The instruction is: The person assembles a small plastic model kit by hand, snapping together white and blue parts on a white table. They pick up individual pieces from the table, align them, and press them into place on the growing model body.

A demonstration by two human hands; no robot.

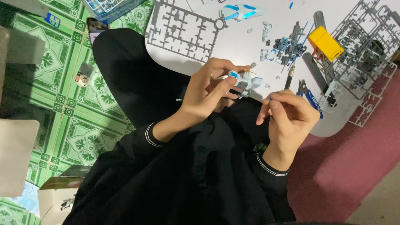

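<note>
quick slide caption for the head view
Left hand holds a white-and-blue model part; right hand pinches a tiny blue piece beside it.

You're in all black: loose long-sleeve top w/ ribbed cuffs, each cuff trimmed w/ thin white stripes. Black trousers too, fabric bunched over your lap. Left hand & right hand bare, no gloves, rings or watch visible.

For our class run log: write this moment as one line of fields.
left hand: holds model part | right hand: pinches blue piece | table: sprues, nippers, yellow box
</note>
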